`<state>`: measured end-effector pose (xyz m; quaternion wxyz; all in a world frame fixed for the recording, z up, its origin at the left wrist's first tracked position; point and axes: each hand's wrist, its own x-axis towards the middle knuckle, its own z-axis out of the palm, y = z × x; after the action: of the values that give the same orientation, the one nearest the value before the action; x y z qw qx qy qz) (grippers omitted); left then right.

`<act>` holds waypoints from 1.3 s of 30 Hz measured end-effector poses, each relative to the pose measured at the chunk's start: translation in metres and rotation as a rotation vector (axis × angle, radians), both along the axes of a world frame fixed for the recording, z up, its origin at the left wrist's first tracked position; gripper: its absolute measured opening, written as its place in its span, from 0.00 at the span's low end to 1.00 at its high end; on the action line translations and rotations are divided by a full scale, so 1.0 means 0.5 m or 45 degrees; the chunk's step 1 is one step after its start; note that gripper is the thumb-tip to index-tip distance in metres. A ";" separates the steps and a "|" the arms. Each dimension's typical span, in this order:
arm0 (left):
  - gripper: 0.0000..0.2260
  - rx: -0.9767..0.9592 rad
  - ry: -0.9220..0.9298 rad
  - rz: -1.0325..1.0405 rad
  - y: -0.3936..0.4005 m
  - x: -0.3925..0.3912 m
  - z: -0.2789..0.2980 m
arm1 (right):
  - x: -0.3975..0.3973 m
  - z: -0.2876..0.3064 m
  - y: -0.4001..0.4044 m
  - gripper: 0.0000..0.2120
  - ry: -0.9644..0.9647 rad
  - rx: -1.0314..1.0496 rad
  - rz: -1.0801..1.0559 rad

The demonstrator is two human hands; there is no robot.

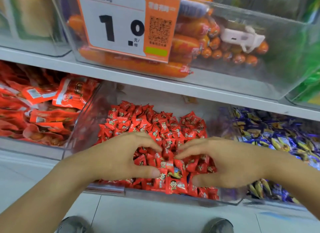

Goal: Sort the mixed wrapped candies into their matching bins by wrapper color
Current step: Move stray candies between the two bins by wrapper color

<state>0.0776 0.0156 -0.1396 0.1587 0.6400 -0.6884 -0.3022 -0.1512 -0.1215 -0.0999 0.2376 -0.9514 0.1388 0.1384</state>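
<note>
**Still digging: both hands in the red bin**

Here, from the head view, the left hand (121, 156) and right hand (223, 161) lie spread, fingers loosely bent, on the red candies (155, 125) in the middle bin (181, 198). A blue-and-yellow wrapper (176, 172) peeks out between the thumbs. Raking could bury it, or spill candies over the front wall. The blue candies (277, 137) sit rightward. Motion blur smears the wrapper print; the palms hide what lies beneath.

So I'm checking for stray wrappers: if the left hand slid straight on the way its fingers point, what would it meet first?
Probably the red candies under its fingers, then the right hand's fingertips, which face the left hand across a small gap. Depth is unclear.
</note>
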 end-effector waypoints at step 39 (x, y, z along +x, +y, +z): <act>0.02 -0.490 0.057 0.452 -0.062 -0.056 -0.042 | 0.117 -0.094 -0.054 0.32 0.701 -0.409 -0.662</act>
<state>0.0496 -0.0153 -0.1608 0.3433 0.7018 -0.6066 -0.1473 -0.0926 -0.1485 -0.1467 0.0670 -0.8370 0.4529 0.2997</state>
